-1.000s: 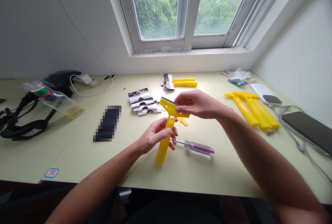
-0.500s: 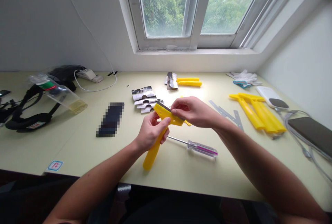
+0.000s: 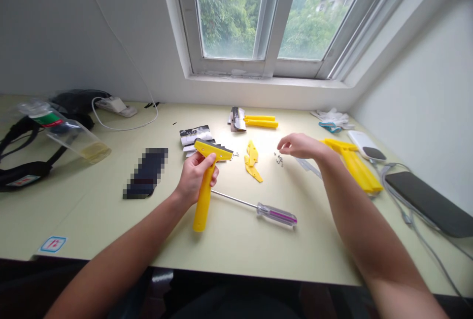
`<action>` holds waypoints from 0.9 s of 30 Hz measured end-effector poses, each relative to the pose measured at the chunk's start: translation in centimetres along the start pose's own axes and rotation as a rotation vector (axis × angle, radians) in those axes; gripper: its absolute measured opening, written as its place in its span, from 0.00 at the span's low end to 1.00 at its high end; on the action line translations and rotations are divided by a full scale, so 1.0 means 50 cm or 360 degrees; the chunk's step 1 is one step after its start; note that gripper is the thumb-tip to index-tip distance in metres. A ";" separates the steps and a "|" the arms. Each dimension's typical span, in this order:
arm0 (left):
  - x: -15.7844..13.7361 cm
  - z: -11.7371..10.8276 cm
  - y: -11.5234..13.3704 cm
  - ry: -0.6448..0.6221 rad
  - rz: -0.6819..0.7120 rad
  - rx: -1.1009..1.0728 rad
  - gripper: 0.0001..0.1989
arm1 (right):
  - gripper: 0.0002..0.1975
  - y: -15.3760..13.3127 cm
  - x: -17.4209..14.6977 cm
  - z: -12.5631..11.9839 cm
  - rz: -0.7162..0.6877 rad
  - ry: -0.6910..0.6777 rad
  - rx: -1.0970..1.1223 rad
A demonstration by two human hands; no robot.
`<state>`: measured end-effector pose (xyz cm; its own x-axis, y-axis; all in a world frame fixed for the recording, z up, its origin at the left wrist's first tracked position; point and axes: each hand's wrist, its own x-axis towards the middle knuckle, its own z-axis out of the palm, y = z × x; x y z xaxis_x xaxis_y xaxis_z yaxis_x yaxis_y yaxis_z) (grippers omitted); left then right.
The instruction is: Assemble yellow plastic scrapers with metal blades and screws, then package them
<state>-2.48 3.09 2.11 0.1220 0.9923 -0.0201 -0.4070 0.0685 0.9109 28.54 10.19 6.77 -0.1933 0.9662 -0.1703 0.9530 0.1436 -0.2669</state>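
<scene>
My left hand (image 3: 197, 175) is wrapped round the upper handle of a yellow scraper (image 3: 201, 205). Its wide head points up, with a dark strip along the top edge and small holes in the yellow face. My right hand (image 3: 301, 145) hovers just right of a small pile of screws (image 3: 279, 159), its bent fingers apart and nothing visible in them. Yellow plastic cover pieces (image 3: 253, 159) lie between the two hands. Below them rests a screwdriver (image 3: 276, 213) with a clear and purple handle. Flat metal blades (image 3: 308, 167) are partly hidden under my right wrist.
More yellow scraper handles (image 3: 356, 161) lie at the right, beside a phone-like dark slab (image 3: 430, 200) and cables. Cardboard sleeves (image 3: 194, 134), packaged yellow handles (image 3: 261, 122) and gloves (image 3: 334, 118) sit farther back. A tilted bottle (image 3: 70, 134) is at the left.
My right hand has left the scraper head and moved right to the screws. My left hand has lowered slightly leftward with the scraper, now more upright. The view has shifted a little.
</scene>
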 end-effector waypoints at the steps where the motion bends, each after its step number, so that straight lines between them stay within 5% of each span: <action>1: 0.002 0.000 -0.002 0.0000 -0.0013 0.0002 0.14 | 0.08 0.004 0.002 0.006 -0.0011 -0.0020 -0.0005; 9: 0.008 -0.006 -0.006 0.0044 0.0000 -0.0013 0.15 | 0.12 -0.164 0.032 0.124 -0.0557 0.0333 -0.0107; 27: 0.002 0.001 -0.019 -0.0063 -0.0081 -0.0029 0.17 | 0.13 -0.188 0.069 0.164 -0.0293 0.0323 -0.0258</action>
<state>-2.02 3.10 1.28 0.1782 0.9828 -0.0494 -0.4158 0.1208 0.9014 16.98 10.43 0.93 -0.3313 0.9414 0.0638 0.9341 0.3367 -0.1184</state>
